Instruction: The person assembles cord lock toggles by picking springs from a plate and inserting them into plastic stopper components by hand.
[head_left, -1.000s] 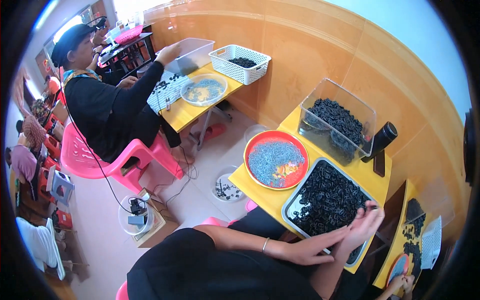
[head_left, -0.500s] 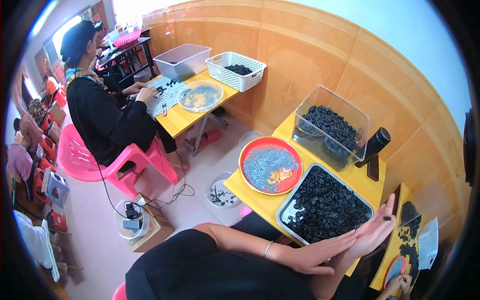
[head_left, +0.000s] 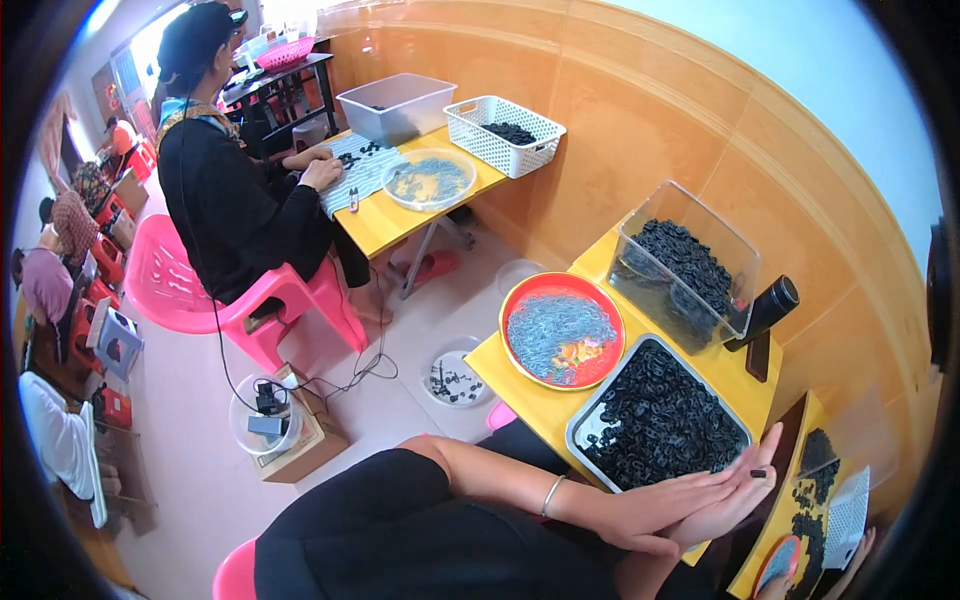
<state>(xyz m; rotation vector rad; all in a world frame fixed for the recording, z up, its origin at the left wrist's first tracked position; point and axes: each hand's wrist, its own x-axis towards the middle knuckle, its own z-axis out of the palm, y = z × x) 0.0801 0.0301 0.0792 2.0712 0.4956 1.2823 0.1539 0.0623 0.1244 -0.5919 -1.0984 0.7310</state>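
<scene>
My left hand (head_left: 645, 508), with a bangle on its wrist, lies with straight fingers flat across the palm of my right hand (head_left: 728, 500). The right fingers stretch out toward the wall. A small black thing (head_left: 758, 474) sits on a right finger; whether it is a band or a loose piece I cannot tell. Anything between the palms is hidden. Just beyond the hands is a metal tray (head_left: 583, 448) heaped with small black looped pieces (head_left: 660, 415). Left of it, a red round tray (head_left: 612, 362) holds many thin silvery-blue metal pieces (head_left: 556, 325).
A clear bin (head_left: 745, 255) of black pieces and a black flask (head_left: 770, 305) stand at the yellow table's back. To the left, a person (head_left: 225, 210) works at another yellow table (head_left: 385, 232). Another person's hand (head_left: 850, 575) shows at lower right. Cables (head_left: 375, 362) cross the floor.
The whole view has shifted, so the surroundings appear further right. My hands have come slightly lower and nearer, the left still flat against the right.
</scene>
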